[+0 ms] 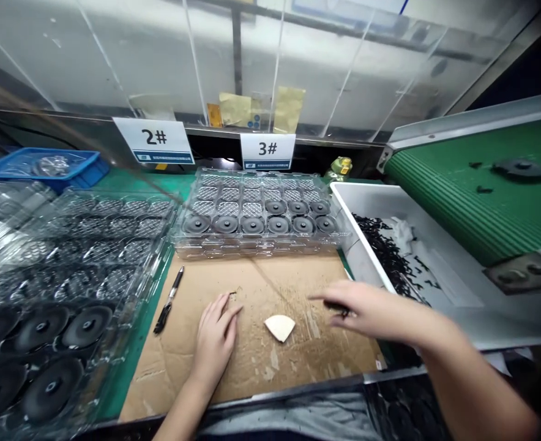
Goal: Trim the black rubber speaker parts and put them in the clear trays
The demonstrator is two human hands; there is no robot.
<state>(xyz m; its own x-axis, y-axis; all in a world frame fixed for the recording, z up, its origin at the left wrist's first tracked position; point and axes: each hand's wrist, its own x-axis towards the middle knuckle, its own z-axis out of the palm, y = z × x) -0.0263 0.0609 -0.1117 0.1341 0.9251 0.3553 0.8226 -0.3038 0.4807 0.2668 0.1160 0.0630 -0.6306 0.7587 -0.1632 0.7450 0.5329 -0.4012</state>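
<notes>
The cream wedge (279, 327) lay flat on the cardboard sheet (183, 367), which covered part of the green worktop (122, 367), and it sat in the gap between the two hands. From the left hand (216, 337) it lay to the right, just beyond the fingertips; from the right hand (362, 312) it lay to the left and slightly nearer the person. The two sets of fingertips stood at much the same remove, so neither hand was plainly the nearer. The wedge's broad span ran crosswise, from one hand toward the other, and its narrowing corner pointed back toward the person.

The left hand rested palm down with loosely spread fingers and had hold of nothing visible. The right hand, somewhat blurred, had its index finger extended and the others curled around what appeared to be a dark piece (337, 307), too indistinct to identify.
</notes>
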